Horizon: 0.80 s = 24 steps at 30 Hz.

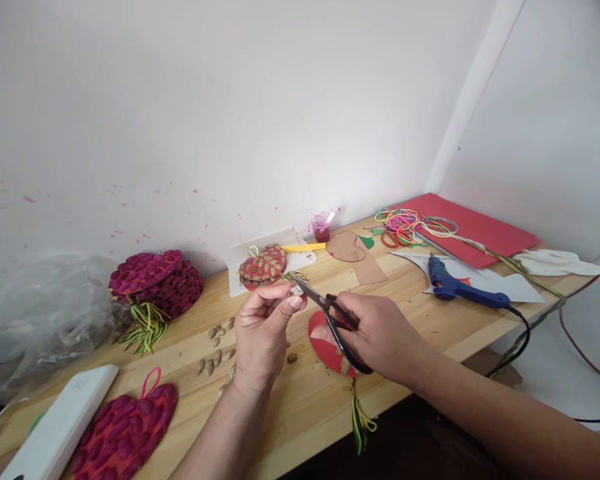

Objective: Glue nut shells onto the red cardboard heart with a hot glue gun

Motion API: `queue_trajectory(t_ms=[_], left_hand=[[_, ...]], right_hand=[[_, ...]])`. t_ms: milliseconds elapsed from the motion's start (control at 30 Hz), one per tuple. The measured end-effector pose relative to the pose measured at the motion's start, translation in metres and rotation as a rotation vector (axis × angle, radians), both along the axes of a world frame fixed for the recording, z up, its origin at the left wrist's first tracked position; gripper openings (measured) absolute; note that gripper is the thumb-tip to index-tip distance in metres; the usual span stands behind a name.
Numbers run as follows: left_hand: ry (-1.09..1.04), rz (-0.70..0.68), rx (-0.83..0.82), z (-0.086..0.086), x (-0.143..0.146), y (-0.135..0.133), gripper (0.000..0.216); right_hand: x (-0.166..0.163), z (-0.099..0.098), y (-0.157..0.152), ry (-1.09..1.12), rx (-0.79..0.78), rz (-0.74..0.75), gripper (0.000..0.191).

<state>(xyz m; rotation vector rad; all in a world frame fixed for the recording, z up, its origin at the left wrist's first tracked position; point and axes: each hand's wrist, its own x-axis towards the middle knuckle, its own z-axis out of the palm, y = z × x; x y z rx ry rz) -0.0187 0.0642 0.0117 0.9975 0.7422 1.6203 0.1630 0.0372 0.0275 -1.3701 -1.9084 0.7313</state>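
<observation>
Between the thumb and fingers of my left hand (265, 330) is a small whitish-brown shell-like piece (295, 291), partly hidden. My right hand (383, 337) grips black-handled scissors (323, 301), whose blades point left and meet or nearly touch the piece. Below the scissors lies a red card shape (320, 343) with a few brown pieces on it and a green-yellow yarn tassel (361, 423) hanging over the table edge. Several loose mottled brown pieces (217, 357) are scattered left of and behind my left hand.
A stack of magenta-studded shapes (155, 283), a heart-like red piece covered in brown pieces (264, 265) and a cup of magenta liquid (322, 230) stand along the wall. To the right is a blue glue gun (463, 290); a white box-like object (63, 427) sits front left.
</observation>
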Motion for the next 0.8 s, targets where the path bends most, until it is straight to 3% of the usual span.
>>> queue_trajectory(t_ms=[167,267,467,633,800], left_hand=[[0.061,-0.042,0.045,-0.002,-0.003,0.0,0.018],[0.116,-0.089,0.106,-0.006,-0.006,0.001,0.017],[0.199,-0.166,0.217,-0.008,-0.005,0.002,0.019],[0.277,-0.161,0.257,-0.009,-0.003,0.001,0.019],[0.233,-0.252,0.123,-0.01,-0.005,0.001,0.009]], right_hand=[[-0.001,0.008,0.004,0.484,-0.323,0.11,0.036],[-0.002,0.016,0.007,0.566,-0.462,0.109,0.033],[-0.005,0.023,0.011,0.617,-0.418,0.171,0.033],[-0.006,0.024,0.013,0.695,-0.445,0.122,0.019],[0.0,0.032,0.016,0.621,-0.476,0.074,0.011]])
